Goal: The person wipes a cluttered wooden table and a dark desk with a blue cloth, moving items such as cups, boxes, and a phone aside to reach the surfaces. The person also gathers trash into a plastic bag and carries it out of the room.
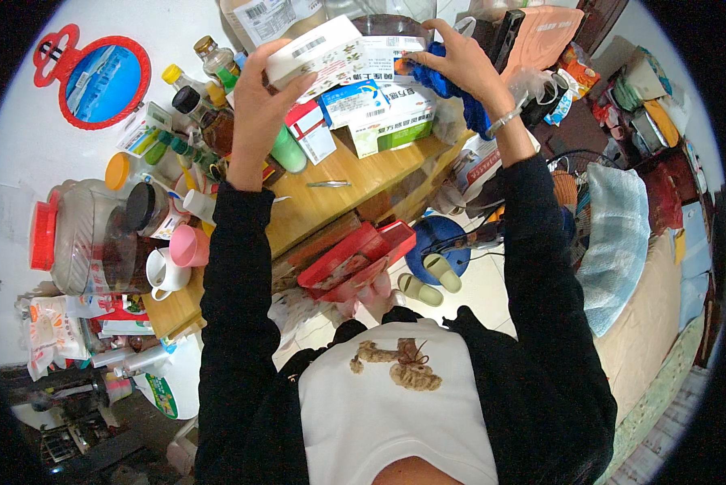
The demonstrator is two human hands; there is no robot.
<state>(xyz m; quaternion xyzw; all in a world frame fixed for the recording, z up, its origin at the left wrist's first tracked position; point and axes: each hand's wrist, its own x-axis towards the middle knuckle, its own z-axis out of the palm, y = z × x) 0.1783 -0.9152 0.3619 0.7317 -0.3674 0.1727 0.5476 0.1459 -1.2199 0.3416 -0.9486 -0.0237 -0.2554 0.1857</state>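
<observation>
In my left hand (260,109) is a white carton (317,57) printed with small flowers, tilted above the wooden tabletop (363,176). A crumpled blue cloth (437,77) is gathered under the fingers of my right hand (463,63) and hangs down past the wrist. Between the hands stand several stacked cartons: a blue-and-white one (354,104), a white-and-green one (393,130) and a white one with writing (393,57) behind. Close to my left wrist are a red-and-white box (311,134) and a green cylindrical container (289,151). A slim metal tool (328,183) lies in front of them.
Bottles (214,60) and jars crowd the left side, with a big red-lidded jar (90,242), a white mug (166,270) and a pink cup (189,245). Below the table edge are a red box (357,260), a blue round stool (433,233) and green slippers (420,290).
</observation>
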